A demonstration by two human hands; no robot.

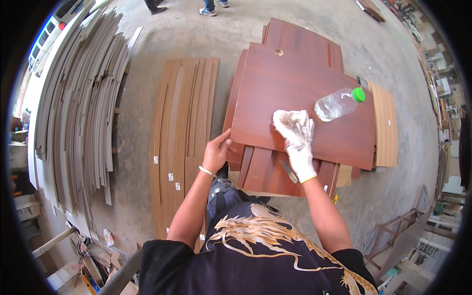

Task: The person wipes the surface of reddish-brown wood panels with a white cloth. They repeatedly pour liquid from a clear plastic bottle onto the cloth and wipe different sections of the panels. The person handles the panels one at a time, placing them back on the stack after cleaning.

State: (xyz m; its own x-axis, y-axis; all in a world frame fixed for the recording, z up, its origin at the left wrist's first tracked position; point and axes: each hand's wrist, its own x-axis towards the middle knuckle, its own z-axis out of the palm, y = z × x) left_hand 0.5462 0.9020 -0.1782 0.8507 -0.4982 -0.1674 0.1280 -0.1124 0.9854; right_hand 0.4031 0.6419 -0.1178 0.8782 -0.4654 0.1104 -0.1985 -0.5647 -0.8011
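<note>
My right hand [300,158], in a white knit glove, is shut on a whitish cloth [293,123] that lies against a reddish-brown wood panel [273,92]. My left hand [218,149] is bare, with a white band at the wrist; its fingers are apart at the panel's left corner, and it grips nothing. To the right of the cloth, a clear plastic bottle [335,105] with a green cap lies on its side on the panel, partly filled with clear liquid. A knife [288,172] rests on the lower boards beside my gloved wrist.
More reddish panels [258,169] are stacked underneath. Light brown boards [184,110] lie on the floor at left, with a large stack of grey-edged boards [84,103] beyond. A metal frame [396,228] stands at lower right. Two people's feet [207,12] show at the top.
</note>
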